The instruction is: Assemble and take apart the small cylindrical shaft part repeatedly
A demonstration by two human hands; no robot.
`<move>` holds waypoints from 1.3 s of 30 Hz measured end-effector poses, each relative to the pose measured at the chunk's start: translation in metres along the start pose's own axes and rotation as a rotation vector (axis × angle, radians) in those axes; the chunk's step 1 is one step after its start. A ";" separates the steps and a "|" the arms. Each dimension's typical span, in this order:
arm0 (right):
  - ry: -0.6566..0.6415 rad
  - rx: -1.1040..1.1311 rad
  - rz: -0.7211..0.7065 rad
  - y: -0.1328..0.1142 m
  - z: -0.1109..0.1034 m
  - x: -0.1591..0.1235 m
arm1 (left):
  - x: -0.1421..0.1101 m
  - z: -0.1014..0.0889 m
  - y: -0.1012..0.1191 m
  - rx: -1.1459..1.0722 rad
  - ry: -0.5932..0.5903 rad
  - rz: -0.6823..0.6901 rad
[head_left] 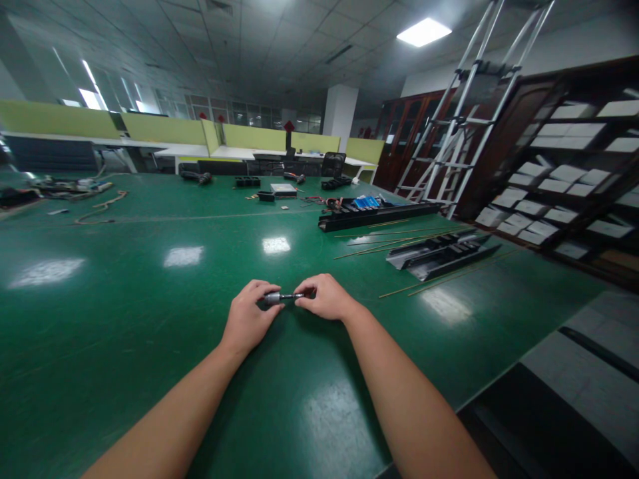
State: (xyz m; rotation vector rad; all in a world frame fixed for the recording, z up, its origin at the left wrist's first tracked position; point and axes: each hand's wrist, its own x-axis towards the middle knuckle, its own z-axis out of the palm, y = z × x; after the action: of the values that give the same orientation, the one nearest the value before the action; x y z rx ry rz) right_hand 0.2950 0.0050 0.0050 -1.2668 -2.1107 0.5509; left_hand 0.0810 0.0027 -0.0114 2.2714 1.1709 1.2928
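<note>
Both my hands rest on a large green table (pixel 150 319) in front of me. My left hand (pixel 248 316) is closed around the silver end of a small metal rod-like part (pixel 280 297). My right hand (pixel 324 297) pinches the dark, thinner end of the same part. The part lies level between the two hands, just above the tabletop. Most of it is hidden by my fingers, and only its short middle section shows.
Black plastic trays (pixel 439 253) and thin wooden sticks (pixel 399 239) lie at the right of the table. Cables and small tools (pixel 100 203) sit far back. A metal ladder (pixel 464 106) and shelves of white boxes (pixel 564 179) stand to the right. The table's edge (pixel 499 382) runs near my right arm.
</note>
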 end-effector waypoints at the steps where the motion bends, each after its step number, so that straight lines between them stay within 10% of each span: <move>1: 0.000 -0.007 -0.002 0.000 0.000 0.000 | 0.000 0.000 0.000 -0.003 -0.001 -0.008; 27: 0.010 -0.037 0.063 0.010 -0.012 -0.001 | 0.001 -0.006 0.002 0.051 0.026 -0.057; 33: -0.005 -0.016 0.097 0.022 -0.012 -0.002 | 0.008 -0.005 0.005 -0.239 0.169 -0.425; 39: -0.006 -0.005 0.122 0.023 -0.013 -0.003 | -0.003 -0.080 0.006 -0.524 0.317 -0.593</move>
State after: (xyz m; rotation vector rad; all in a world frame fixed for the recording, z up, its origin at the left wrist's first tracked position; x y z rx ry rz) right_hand 0.3199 0.0135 -0.0004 -1.4047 -2.0506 0.6025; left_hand 0.0178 -0.0150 0.0353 1.2560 1.2756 1.5008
